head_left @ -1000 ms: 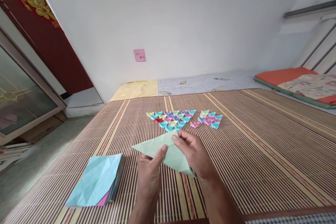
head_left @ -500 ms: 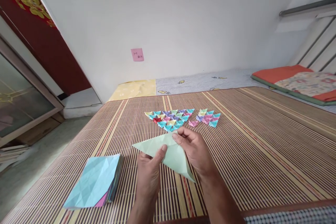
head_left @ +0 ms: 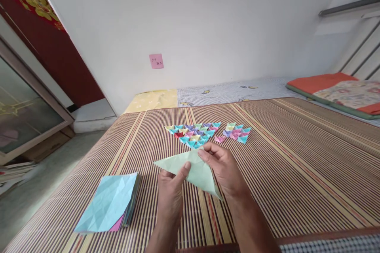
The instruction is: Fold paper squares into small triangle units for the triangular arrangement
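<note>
Grip, left hand: in the head view, the left hand (head_left: 172, 189) is closed on the green paper (head_left: 197, 172), thumb flat on its face and the fingers mostly hidden behind.
Grip, right hand: the right hand (head_left: 222, 166) pinches the paper's upper corner, the one toward the mat's far edge, between thumb and fingers, with hardly any gap.
Green paper: folded to a rough triangle, over the middle of the near half of the mat (head_left: 297, 174); one point faces the mat's left edge, another hangs toward the near edge. Whether it touches the mat I cannot tell.
Handling: it looks very light and thin, likely to bend, crease or tear if pulled; the crease lines probably help it fold.
Where to hold: the corners and folded edges seem best, with a flat thumb backed by fingers, leaving the loose lower point unsqueezed.
Paper stack: the stack of sheets (head_left: 108, 201), blue on top with pink showing below, lies toward the near-left corner, well apart from the left hand.
Small folded shapes: the larger group (head_left: 194, 135) sits toward the far edge, just beyond the green paper; the smaller group (head_left: 237, 133) lies nearer the right edge, a pink piece (head_left: 220, 139) just beside it.
</note>
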A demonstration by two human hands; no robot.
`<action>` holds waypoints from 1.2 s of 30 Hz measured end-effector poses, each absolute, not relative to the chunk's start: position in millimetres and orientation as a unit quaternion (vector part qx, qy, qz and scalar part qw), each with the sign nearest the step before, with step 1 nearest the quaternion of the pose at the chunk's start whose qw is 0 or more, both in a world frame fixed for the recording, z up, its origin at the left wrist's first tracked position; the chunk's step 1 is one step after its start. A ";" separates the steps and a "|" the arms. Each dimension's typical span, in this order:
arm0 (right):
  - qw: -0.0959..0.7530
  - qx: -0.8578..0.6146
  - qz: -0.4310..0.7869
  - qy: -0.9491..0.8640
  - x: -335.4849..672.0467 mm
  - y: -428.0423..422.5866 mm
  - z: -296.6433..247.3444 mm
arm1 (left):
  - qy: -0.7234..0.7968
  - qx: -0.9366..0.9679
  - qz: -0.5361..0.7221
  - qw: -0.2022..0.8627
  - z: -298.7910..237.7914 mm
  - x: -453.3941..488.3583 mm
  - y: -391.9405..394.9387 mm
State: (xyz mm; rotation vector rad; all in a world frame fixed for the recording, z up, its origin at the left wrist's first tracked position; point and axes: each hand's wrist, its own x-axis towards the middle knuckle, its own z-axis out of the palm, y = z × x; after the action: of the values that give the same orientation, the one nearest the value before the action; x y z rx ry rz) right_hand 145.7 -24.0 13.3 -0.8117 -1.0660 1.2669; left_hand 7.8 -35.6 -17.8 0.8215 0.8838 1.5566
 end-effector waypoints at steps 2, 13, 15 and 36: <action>0.600 -0.356 0.538 -0.473 146.0 -24.4 12.3 | 0.377 0.346 0.672 0.536 -17.6 4.7 -34.1; 0.605 -0.413 0.448 -0.512 151.4 -20.5 7.3 | 0.446 0.391 0.675 0.439 -14.0 -12.2 -34.4; 0.609 -0.424 0.438 -0.508 154.0 -19.5 5.4 | 0.437 0.384 0.692 0.426 -11.2 -13.8 -32.9; 0.491 -0.362 0.564 -0.557 139.8 -20.1 3.5 | 0.387 0.292 0.705 0.518 -16.1 8.0 -35.1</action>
State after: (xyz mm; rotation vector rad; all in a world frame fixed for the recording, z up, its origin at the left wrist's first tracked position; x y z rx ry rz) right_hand 139.8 -20.1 3.5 -0.8791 -1.3526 1.3684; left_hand 8.0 -35.1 -16.1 0.7010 0.9278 1.6920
